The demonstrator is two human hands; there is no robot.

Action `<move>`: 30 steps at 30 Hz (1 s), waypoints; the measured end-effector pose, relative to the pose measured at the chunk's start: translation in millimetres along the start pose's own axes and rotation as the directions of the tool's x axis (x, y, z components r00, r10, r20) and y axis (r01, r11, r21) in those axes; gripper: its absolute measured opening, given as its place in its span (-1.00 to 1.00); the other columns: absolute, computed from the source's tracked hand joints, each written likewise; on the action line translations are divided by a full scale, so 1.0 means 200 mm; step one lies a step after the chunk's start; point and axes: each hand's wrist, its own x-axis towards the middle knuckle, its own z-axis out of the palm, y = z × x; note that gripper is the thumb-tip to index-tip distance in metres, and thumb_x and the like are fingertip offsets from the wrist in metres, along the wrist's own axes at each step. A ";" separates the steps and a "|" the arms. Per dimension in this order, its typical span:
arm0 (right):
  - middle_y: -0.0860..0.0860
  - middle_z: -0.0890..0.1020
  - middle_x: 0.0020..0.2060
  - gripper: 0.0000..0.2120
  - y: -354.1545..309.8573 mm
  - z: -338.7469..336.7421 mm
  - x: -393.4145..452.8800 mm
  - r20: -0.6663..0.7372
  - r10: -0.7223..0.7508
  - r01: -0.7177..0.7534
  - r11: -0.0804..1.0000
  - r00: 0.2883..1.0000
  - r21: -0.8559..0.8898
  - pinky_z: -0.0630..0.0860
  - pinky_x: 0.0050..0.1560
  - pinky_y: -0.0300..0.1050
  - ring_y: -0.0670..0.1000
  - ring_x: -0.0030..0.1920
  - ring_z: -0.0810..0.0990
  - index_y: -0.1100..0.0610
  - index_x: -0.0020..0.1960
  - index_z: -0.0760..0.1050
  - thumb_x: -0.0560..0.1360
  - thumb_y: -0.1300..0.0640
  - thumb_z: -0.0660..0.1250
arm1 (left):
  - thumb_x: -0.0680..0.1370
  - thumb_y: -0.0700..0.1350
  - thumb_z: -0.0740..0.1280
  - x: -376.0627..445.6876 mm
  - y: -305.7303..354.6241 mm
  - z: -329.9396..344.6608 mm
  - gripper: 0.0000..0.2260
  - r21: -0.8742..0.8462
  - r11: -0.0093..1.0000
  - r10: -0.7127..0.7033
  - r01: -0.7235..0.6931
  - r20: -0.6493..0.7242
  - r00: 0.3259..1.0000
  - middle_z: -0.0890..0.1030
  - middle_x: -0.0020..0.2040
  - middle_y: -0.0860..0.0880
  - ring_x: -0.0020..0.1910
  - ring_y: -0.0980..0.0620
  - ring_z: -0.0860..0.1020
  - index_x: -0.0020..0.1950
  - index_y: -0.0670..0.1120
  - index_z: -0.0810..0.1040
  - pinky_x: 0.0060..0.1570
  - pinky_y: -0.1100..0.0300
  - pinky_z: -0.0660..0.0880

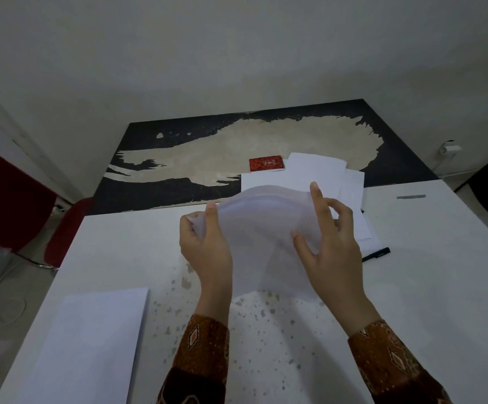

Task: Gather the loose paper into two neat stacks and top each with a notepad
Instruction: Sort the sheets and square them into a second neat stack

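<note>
I hold a bowed sheaf of sheets [266, 228] above the bench [412, 287], my left hand [205, 243] pinching its left edge, my right hand [329, 237] its right edge, fingers closed on paper. The finished stack [91, 339] lies down-left, nearer my left hand; loose sheets [310, 173] and 1 red notepad [267, 165] lie beyond.

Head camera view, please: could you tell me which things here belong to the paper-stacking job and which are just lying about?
Belonging to the job:
- bundle of sheets, held by left hand and right hand
- loose sheets beyond the hands
- paper stack at near left
- red notepad

Just lying about:
- black pen
- red chair
- wall plug
</note>
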 end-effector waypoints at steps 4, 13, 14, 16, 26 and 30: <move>0.05 0.37 0.31 -0.46 0.03 0.01 0.00 -0.044 0.016 -0.012 0.997 0.999 0.080 0.38 0.07 -0.35 -0.18 0.18 0.34 -0.02 0.41 0.22 0.51 0.10 0.35 | 0.61 -0.01 0.21 0.02 -0.01 -0.02 -0.80 -0.009 1.000 0.029 -0.029 -0.016 0.999 0.54 -0.15 -0.01 -0.19 0.09 0.52 -0.02 -0.14 0.47 -0.23 0.31 0.52; -0.21 0.43 0.22 -0.35 0.13 0.04 -0.10 0.136 0.324 -0.325 0.652 0.936 0.685 0.52 0.02 -0.41 -0.22 0.16 0.50 -0.15 0.42 0.06 0.53 0.32 0.27 | 0.66 -0.03 0.07 0.07 -0.07 -0.03 -0.73 0.003 0.998 0.061 -0.061 -0.019 0.998 0.48 -0.23 0.04 -0.20 0.11 0.45 -0.11 -0.05 0.48 -0.20 0.28 0.44; -0.19 0.47 0.19 -0.38 0.15 0.05 -0.10 0.197 0.321 -0.364 0.632 0.926 0.684 0.53 0.02 -0.39 -0.23 0.15 0.51 -0.13 0.42 0.10 0.54 0.33 0.25 | 0.66 -0.03 0.07 0.07 -0.07 -0.03 -0.73 0.009 0.997 0.073 -0.073 -0.013 0.997 0.48 -0.23 0.04 -0.20 0.11 0.45 -0.08 -0.08 0.49 -0.20 0.28 0.44; -0.21 0.47 0.16 -0.51 0.17 0.06 -0.11 0.254 0.268 -0.370 0.689 0.929 0.623 0.53 0.03 -0.37 -0.27 0.14 0.49 -0.12 0.36 0.22 0.56 0.29 0.24 | 0.67 -0.03 0.06 0.07 -0.06 -0.03 -0.72 0.014 0.996 0.091 -0.091 0.006 0.996 0.48 -0.23 0.05 -0.21 0.10 0.46 -0.05 -0.11 0.50 -0.23 0.30 0.42; -0.10 0.61 0.03 -0.79 0.19 0.09 -0.08 0.228 0.288 -0.366 0.673 0.930 0.643 0.58 0.02 -0.15 -0.12 0.05 0.59 -0.11 0.14 0.44 0.53 0.10 0.29 | 0.45 0.14 0.31 0.15 -0.31 -0.11 -0.54 0.061 0.993 0.059 -0.098 0.465 0.883 0.58 0.13 0.00 0.06 0.01 0.59 0.29 -0.03 0.43 -0.02 0.10 0.62; -0.08 0.58 0.09 -0.70 0.28 0.15 -0.09 0.367 0.300 -0.474 0.590 0.880 0.654 0.56 0.03 -0.23 -0.15 0.08 0.58 -0.11 0.19 0.39 0.52 0.13 0.33 | 0.41 0.07 0.38 0.19 -0.40 -0.14 -0.54 0.126 0.992 -0.057 -0.013 0.540 0.840 0.62 0.13 0.00 0.07 0.00 0.60 0.27 -0.04 0.49 0.03 0.06 0.60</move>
